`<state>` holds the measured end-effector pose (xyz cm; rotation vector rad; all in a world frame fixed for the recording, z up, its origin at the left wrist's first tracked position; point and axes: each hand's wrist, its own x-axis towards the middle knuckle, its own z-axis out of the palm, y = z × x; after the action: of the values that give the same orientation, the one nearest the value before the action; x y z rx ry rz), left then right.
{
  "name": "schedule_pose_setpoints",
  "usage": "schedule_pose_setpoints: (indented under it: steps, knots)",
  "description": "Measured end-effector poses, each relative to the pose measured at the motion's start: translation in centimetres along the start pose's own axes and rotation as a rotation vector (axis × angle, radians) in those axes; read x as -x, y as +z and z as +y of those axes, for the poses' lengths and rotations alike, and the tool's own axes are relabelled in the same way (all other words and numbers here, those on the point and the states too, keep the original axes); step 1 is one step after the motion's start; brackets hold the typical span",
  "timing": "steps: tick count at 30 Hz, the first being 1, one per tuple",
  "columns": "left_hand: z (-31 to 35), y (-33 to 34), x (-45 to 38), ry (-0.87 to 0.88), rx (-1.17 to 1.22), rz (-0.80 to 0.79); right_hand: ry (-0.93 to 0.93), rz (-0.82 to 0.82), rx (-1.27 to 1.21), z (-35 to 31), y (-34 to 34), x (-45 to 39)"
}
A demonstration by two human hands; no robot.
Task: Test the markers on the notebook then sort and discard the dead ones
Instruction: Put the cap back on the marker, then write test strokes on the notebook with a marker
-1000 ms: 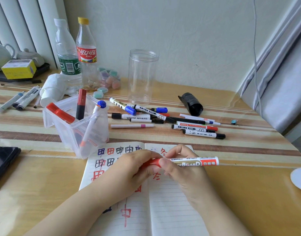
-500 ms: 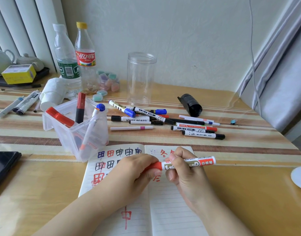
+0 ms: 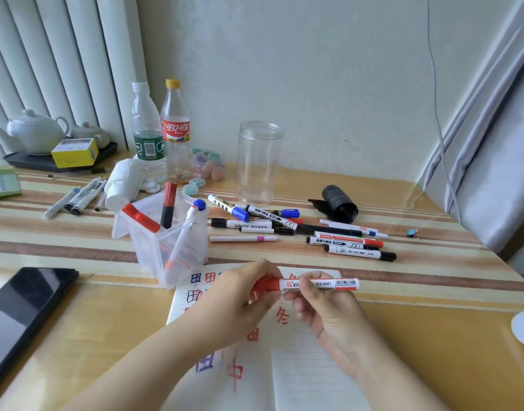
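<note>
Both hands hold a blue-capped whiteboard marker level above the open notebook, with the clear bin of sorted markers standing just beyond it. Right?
Not quite: the cap is red, not blue. The head view shows the left hand gripping the red cap while the right hand pinches the marker barrel, level above the notebook; the clear bin stands beyond.

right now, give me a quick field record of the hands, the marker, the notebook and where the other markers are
left hand: grips red cap end of marker
right hand: pinches marker barrel
red whiteboard marker: held level above notebook, cap on
notebook: open, red and blue test characters
clear bin: holds several markers
loose markers: pile on table behind notebook
clear jar: upright, empty
</note>
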<state>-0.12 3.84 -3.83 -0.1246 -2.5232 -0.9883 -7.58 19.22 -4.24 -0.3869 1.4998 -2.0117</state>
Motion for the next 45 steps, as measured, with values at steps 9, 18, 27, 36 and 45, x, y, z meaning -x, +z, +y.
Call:
schedule_pose_setpoints:
  steps: [9, 18, 27, 36, 45]
  knots:
    - [1.9, -5.7, 0.5, -0.156, -0.026, 0.081, 0.033, -0.005, -0.03, -2.9, 4.6, -0.7]
    - [1.3, -9.9, 3.1, -0.165, -0.079, 0.221, 0.07, -0.131, -0.167, -1.7, 10.4, -1.4]
    - [1.5, -19.4, 2.5, -0.287, -0.081, 0.616, 0.06, -0.169, -0.122, -4.3, 13.6, -3.4]
    - [-1.9, -15.1, 0.1, -0.371, -0.331, 0.424, -0.002, -0.047, 0.111, -4.4, 9.7, -3.2]
    - [-3.4, -13.2, -1.2, -0.489, -0.511, 0.252, -0.085, 0.137, 0.666, -3.6, 4.6, -6.2]
